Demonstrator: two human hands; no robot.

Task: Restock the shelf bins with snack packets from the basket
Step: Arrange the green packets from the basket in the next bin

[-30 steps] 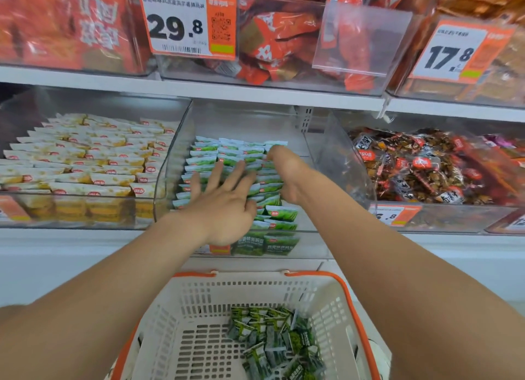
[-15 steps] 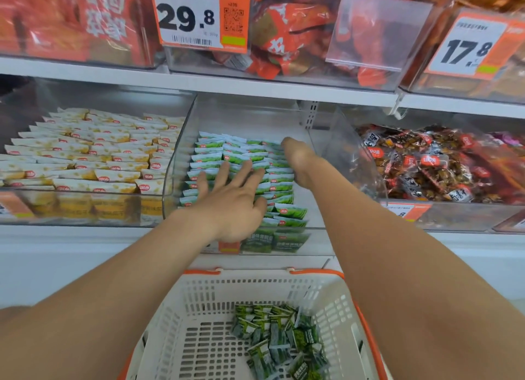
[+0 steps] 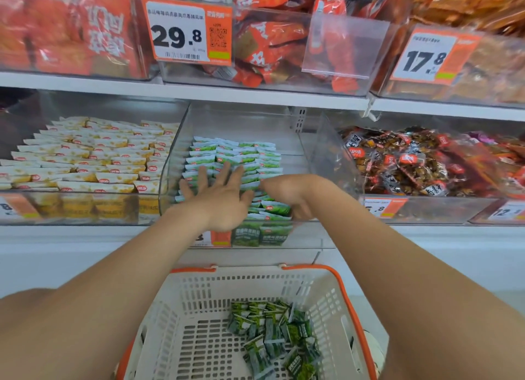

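Green packets (image 3: pixel 235 155) stand in rows in the middle shelf bin (image 3: pixel 255 124), more loose in the basket (image 3: pixel 227 286) below. My left hand (image 3: pixel 224 200) lies flat, fingers spread, on them; pushing hard could topple rows. My right hand (image 3: pixel 289 192) curls at the front-right rows, fingertips hidden: I cannot tell its hold.

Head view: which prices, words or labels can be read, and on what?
"29.8": middle price tag, top shelf.
"17.8": right price tag, top shelf.
Lower-shelf tags are cut off or hidden; the small Chinese print and the packet logos are too blurred to read.
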